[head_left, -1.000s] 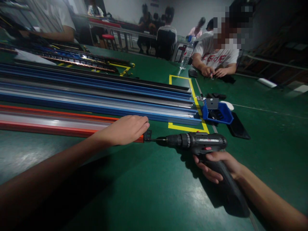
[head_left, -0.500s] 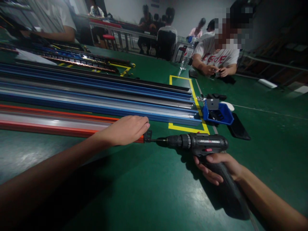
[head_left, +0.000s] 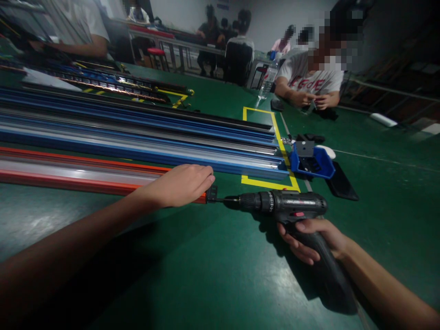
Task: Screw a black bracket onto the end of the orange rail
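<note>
A long orange-red metal channel with a pale, shiny inner face (head_left: 79, 173) lies on the near side of the green tabletop (head_left: 223, 275), running in from the left edge, its right end under the left hand (head_left: 184, 184). At that end sits a small black end piece (head_left: 211, 194), upright and partly hidden by the fingers. A black pistol-shaped cordless drill with a red switch (head_left: 299, 204) points left, level with the channel, and its thin metal bit (head_left: 228, 200) reaches the end piece; the exact contact is too small to tell.

Just beyond the channel lies a row of long blue and black metal rails (head_left: 172, 146), their right ends inside a yellow tape outline (head_left: 271, 184). Past these stand a blue plastic bin of dark parts (head_left: 323, 166) and, beside it, a flat black slab (head_left: 342, 181). A person in a white shirt (head_left: 309, 80) sits across the table.

The left hand lies palm down over the channel, fingers together and bent over its far side; the fingertips are hidden, so I cannot tell how firmly they grip. The right hand (head_left: 332, 233) wraps around the drill's handle, thumb along the near side, its forearm entering from the lower right
</note>
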Available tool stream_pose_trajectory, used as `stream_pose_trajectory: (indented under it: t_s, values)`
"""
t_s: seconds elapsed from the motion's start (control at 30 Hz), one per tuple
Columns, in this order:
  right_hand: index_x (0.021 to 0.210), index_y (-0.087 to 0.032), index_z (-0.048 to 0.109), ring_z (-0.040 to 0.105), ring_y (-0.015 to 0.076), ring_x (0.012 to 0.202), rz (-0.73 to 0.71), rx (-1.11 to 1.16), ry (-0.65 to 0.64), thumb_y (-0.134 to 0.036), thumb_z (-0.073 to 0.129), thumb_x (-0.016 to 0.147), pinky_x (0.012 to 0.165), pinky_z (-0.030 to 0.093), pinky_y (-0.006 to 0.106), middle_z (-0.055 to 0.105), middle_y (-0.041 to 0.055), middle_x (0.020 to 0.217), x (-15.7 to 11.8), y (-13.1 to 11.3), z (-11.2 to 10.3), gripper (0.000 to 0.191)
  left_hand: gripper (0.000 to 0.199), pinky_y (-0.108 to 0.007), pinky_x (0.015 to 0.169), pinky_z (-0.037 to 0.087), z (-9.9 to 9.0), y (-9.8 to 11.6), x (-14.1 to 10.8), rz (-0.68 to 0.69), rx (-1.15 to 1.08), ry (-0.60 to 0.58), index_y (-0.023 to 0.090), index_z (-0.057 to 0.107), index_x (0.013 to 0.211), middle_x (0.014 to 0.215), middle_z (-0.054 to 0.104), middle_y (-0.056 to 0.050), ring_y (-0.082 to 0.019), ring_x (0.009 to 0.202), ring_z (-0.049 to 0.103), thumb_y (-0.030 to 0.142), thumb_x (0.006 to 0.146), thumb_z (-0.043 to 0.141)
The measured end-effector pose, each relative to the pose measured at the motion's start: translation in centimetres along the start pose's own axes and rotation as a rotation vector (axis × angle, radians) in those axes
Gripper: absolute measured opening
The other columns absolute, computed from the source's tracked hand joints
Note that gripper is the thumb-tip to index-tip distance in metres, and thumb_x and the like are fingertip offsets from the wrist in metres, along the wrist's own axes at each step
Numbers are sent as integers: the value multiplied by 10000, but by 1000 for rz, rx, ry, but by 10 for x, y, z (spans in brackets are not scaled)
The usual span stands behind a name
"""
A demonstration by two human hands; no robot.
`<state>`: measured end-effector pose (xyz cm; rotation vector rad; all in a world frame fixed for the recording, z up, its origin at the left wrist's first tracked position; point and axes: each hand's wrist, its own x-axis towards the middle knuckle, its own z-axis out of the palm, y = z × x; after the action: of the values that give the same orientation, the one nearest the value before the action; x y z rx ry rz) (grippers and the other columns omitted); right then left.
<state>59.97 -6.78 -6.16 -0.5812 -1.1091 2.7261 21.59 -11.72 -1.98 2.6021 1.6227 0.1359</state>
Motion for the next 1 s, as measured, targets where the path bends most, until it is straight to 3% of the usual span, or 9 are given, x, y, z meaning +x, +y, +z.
stream_pose_trajectory:
  t_s: [1.0]
  values:
    - [1093,-75,699,515,53,408,8,20,14,-290,588,904,489,541,207,655,58,783,0,1,0,307,387,-355,773,454,0,-1,0,10,18,6,171,617,991,948,657,-78,-212,850,622,330,1054,270]
